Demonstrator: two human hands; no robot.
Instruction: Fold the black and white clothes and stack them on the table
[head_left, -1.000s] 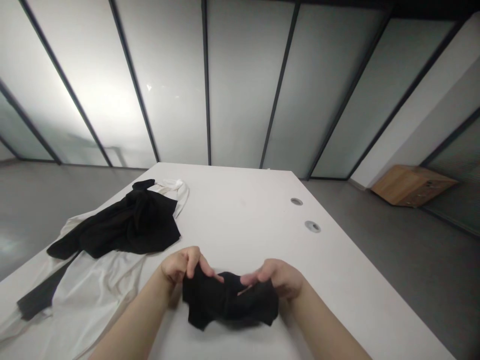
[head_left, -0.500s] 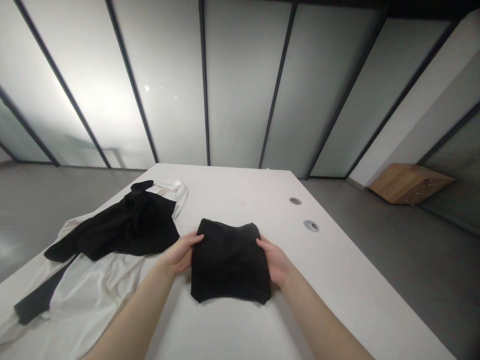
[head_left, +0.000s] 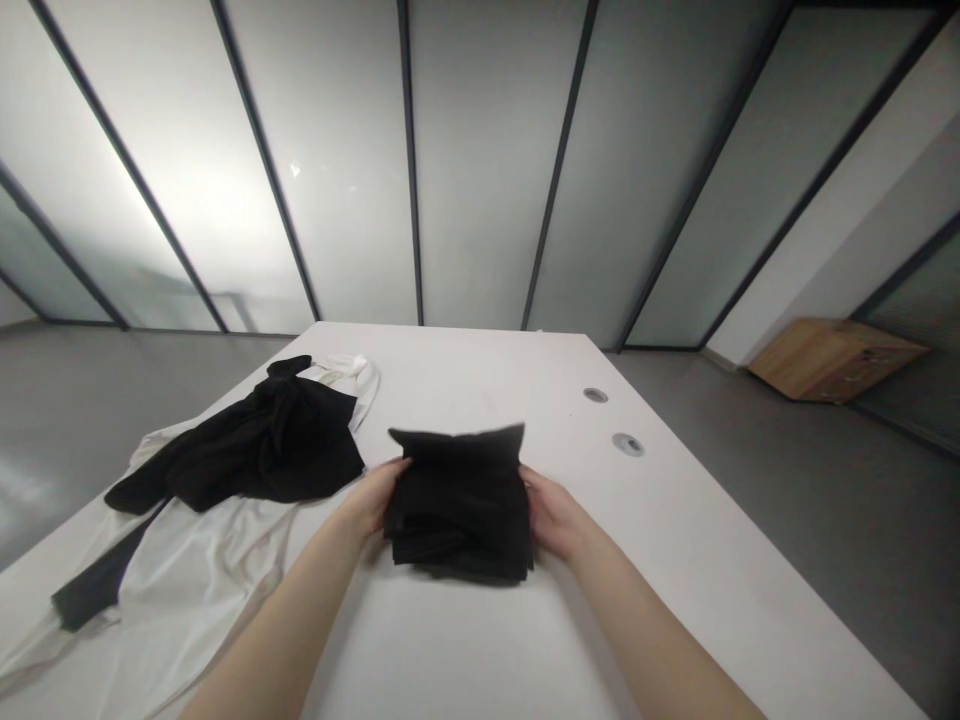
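A black garment, folded into a compact bundle of several layers, is held at the near middle of the white table. Its far edge stands up as a raised flap. My left hand grips the bundle's left side, thumb near the fold and the other fingers mostly hidden. On the opposite side my right hand is closed on the edge, its fingertips partly behind the cloth. Whether the bundle touches the table I cannot tell.
Left on the table lies a crumpled black garment over white cloth. Two round grommets are set near the right edge. A wooden cabinet stands on the floor at right, with frosted glass panels behind the table.
The black garment has gone from a fairly flat folded panel to a shorter bundle with its far edge standing up and layers showing at the near side. Both hands keep hold.
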